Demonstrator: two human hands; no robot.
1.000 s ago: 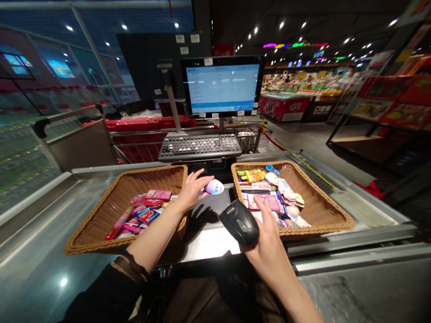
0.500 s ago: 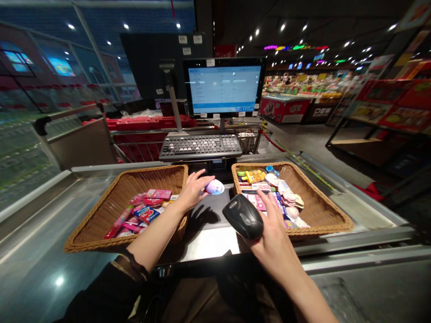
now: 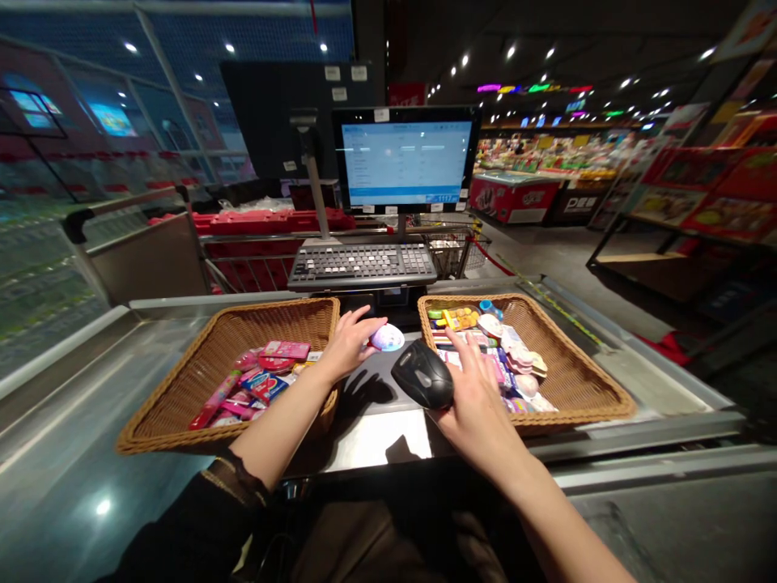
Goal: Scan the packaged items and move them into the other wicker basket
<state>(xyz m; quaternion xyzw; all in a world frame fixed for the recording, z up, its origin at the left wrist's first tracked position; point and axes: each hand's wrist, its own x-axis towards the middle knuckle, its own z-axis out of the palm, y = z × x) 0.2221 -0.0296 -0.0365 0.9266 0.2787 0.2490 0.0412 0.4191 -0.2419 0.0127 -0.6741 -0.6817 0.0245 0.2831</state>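
Between the two baskets, my left hand point(image 3: 350, 346) pinches a small pink and white egg-shaped pack point(image 3: 387, 338) by its left end. My right hand point(image 3: 477, 397) grips a black handheld barcode scanner point(image 3: 423, 375), its head pointing up and left toward the pack, a short gap apart. The scanner's handle is hidden in my palm. Left of my left hand is a wicker basket point(image 3: 173, 380) with pink, red and blue packets point(image 3: 261, 385) in it. A second wicker basket point(image 3: 583, 393), behind and right of my right hand, holds mixed sweets and small packs point(image 3: 515, 356).
Beyond the baskets stand a keyboard point(image 3: 364, 264) and a lit monitor point(image 3: 405, 166), with the back of another screen point(image 3: 273, 121) beside it. The metal counter point(image 3: 66, 429) has raised edges. A shopping cart point(image 3: 446, 253) is behind it.
My right hand has brought the scanner left and slightly up, closer to the egg-shaped pack. My left hand stays in place with the pack.
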